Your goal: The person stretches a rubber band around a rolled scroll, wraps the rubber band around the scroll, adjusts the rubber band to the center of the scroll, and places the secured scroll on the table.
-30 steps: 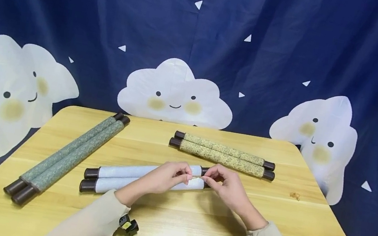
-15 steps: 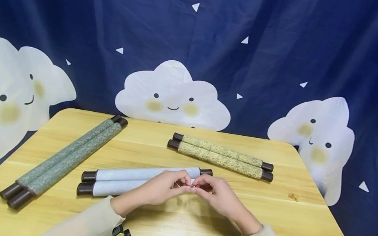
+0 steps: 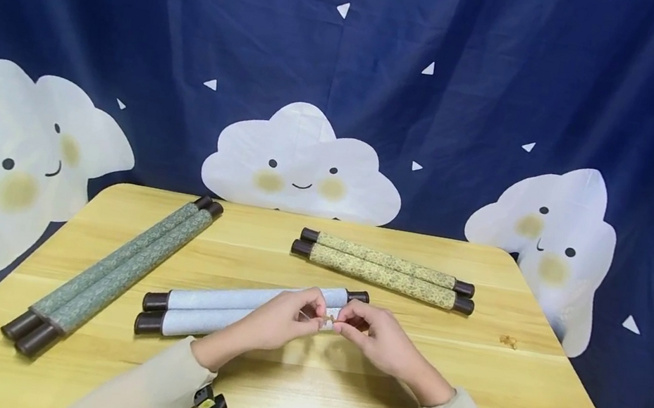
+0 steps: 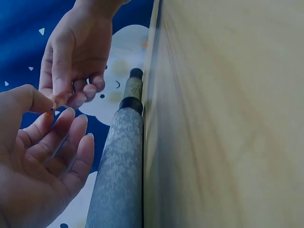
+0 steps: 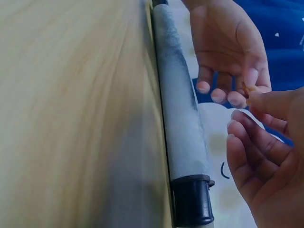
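Brown in colour, a thin band (image 3: 329,318) is pinched in the head view between the left hand (image 3: 285,319) and the right hand (image 3: 378,335). The blue scroll (image 3: 206,321) lies on the desk (image 3: 257,400), partly behind the left hand. Left wrist view: thumb and finger hold the band. Right wrist view: the right hand's other fingers are loosely bent.

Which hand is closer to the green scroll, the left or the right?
The left hand. It is to the right of the green scroll; the right hand is farther right, beyond the left one.
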`<move>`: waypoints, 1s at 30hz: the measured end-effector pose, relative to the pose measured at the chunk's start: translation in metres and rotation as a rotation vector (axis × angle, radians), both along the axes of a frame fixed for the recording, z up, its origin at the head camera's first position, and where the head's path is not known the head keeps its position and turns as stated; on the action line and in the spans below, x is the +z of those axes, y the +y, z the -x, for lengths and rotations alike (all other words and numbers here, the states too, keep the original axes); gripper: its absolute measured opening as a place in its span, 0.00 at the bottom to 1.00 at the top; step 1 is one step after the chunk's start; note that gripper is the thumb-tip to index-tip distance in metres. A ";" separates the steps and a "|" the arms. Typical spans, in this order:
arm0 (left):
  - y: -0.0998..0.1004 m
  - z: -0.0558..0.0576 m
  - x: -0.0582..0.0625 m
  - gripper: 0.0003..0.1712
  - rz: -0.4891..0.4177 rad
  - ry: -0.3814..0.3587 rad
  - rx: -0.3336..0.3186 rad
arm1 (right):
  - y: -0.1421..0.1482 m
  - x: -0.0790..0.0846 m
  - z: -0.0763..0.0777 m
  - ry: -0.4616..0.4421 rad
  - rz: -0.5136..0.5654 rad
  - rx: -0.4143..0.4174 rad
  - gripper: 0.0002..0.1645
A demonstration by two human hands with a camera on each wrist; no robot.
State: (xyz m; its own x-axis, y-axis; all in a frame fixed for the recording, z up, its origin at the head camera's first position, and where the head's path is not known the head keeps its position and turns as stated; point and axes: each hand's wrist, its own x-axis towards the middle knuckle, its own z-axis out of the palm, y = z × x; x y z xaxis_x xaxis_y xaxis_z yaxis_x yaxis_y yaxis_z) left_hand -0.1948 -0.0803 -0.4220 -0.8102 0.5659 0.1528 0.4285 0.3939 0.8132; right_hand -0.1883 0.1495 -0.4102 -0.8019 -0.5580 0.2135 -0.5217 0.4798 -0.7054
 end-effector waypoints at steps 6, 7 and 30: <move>-0.002 0.002 0.005 0.04 0.035 -0.003 0.022 | 0.006 0.006 0.003 0.007 0.021 -0.019 0.04; -0.002 0.002 0.005 0.04 0.034 -0.005 0.016 | 0.006 0.006 0.003 0.004 0.023 -0.018 0.04; 0.001 -0.001 0.004 0.05 -0.042 0.050 0.009 | -0.006 -0.003 -0.002 -0.014 -0.025 0.041 0.06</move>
State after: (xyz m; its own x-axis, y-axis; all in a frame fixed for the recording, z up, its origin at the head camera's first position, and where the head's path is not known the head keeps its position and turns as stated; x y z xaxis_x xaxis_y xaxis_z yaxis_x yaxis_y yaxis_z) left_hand -0.1941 -0.0794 -0.4176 -0.8060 0.5509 0.2165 0.4653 0.3637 0.8070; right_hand -0.1859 0.1438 -0.4128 -0.7813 -0.5952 0.1881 -0.5311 0.4756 -0.7012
